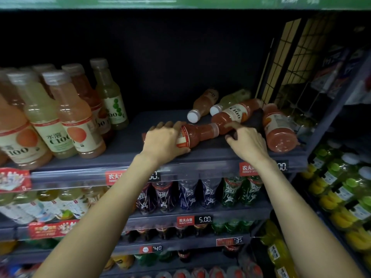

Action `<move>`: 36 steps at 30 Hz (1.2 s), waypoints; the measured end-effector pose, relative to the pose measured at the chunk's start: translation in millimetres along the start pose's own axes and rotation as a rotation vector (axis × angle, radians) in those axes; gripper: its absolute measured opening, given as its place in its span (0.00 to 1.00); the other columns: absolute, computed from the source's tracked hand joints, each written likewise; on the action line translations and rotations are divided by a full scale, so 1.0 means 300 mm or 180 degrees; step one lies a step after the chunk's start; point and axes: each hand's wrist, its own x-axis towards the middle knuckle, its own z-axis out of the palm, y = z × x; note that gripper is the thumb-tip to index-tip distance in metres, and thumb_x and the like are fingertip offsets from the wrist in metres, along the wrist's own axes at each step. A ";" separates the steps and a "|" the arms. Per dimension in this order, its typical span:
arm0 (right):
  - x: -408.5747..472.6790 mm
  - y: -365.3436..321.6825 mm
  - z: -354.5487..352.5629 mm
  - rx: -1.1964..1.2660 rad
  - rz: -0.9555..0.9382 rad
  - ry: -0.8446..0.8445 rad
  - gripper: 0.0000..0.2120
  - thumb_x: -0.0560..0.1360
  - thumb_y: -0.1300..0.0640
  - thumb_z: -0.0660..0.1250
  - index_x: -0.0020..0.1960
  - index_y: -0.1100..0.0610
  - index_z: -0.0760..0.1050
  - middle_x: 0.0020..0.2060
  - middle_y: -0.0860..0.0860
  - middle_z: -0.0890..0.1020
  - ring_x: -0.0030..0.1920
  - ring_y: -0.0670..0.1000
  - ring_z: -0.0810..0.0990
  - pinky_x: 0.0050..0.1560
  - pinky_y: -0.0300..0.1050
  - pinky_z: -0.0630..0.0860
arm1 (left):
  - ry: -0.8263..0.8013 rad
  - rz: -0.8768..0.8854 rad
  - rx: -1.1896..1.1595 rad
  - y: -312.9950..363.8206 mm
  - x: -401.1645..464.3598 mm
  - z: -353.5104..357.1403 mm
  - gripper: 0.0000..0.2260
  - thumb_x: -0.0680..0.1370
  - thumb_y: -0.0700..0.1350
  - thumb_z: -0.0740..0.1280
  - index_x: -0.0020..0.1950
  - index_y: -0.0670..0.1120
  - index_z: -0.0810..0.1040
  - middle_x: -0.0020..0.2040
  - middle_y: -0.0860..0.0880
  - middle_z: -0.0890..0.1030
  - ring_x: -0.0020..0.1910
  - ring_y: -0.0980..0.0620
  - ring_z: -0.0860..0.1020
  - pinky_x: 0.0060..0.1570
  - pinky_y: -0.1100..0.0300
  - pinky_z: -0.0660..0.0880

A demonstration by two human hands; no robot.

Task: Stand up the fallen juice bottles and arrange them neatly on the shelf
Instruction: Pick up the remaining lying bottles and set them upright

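**Fallen Bottle in Left-Hand Grasp, Top Shelf**

Store shelving fills the view; the work takes place on the dark top shelf, under a green header strip. Upright juice bottles stand in rows at the shelf's left end. A bare stretch of shelf separates them from the fallen group at the right end, beside a wire grid panel.

The left hand grips the nearest fallen bottle round its base end, fingers curled over the top and thumb beneath. This red bottle lies on its side near the front edge. Its long axis runs left to right, with the neck pointing right toward the pile. The right hand holds nothing; its fingers are loosely spread, the forefinger reaching toward the bottle's neck and the red bottle behind.

Judgement: standing the held bottle requires swinging the neck end upward about the base already in the left hand. The right hand is the nearer one to that neck end.

Four more bottles lie fallen: two at the rear with white caps facing forward, and one at the far right with its base toward the camera.

Limits of view: the held bottle's cap cannot be made out against the bottle behind it. A dark object between the right-hand bottles cannot be identified. Whether the forefinger touches anything cannot be determined.
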 end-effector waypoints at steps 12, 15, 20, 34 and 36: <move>0.075 -0.003 0.063 -0.0403 -0.0824 0.0016 0.21 0.80 0.53 0.57 0.73 0.50 0.63 0.76 0.48 0.56 0.76 0.52 0.51 0.74 0.55 0.49 | 0.0583 0.0172 -0.0238 -0.038 -0.049 -0.003 0.34 0.72 0.61 0.70 0.74 0.53 0.64 0.64 0.48 0.76 0.62 0.44 0.74 0.55 0.52 0.71; 0.057 -0.059 0.064 0.0226 -0.0992 0.0501 0.17 0.79 0.53 0.60 0.67 0.53 0.71 0.73 0.51 0.64 0.74 0.54 0.58 0.72 0.53 0.57 | 0.1073 -0.0135 -0.1258 -0.086 -0.060 -0.014 0.33 0.69 0.61 0.73 0.71 0.51 0.69 0.60 0.48 0.79 0.58 0.46 0.77 0.54 0.51 0.74; 0.013 -0.247 0.054 0.1842 -0.1255 -0.0022 0.19 0.78 0.55 0.65 0.68 0.53 0.70 0.67 0.51 0.71 0.67 0.48 0.68 0.63 0.34 0.62 | 0.0976 -0.0972 -0.4102 -0.128 -0.078 -0.042 0.25 0.73 0.51 0.72 0.67 0.51 0.68 0.53 0.55 0.80 0.55 0.57 0.79 0.58 0.58 0.75; 0.075 -0.493 0.189 0.2701 -0.1180 -0.1297 0.46 0.63 0.56 0.80 0.73 0.48 0.57 0.57 0.39 0.73 0.58 0.40 0.72 0.58 0.37 0.69 | 0.2526 -0.0755 -0.1240 -0.296 -0.223 -0.030 0.15 0.77 0.49 0.66 0.62 0.44 0.78 0.51 0.47 0.78 0.50 0.52 0.75 0.46 0.66 0.70; 0.085 -0.530 0.210 0.2655 -0.1128 -0.0993 0.45 0.62 0.51 0.80 0.71 0.49 0.58 0.58 0.42 0.74 0.58 0.43 0.74 0.59 0.41 0.71 | 0.2920 -0.1066 -0.1041 -0.324 -0.232 -0.009 0.16 0.77 0.47 0.67 0.62 0.42 0.76 0.56 0.41 0.76 0.57 0.47 0.71 0.51 0.65 0.66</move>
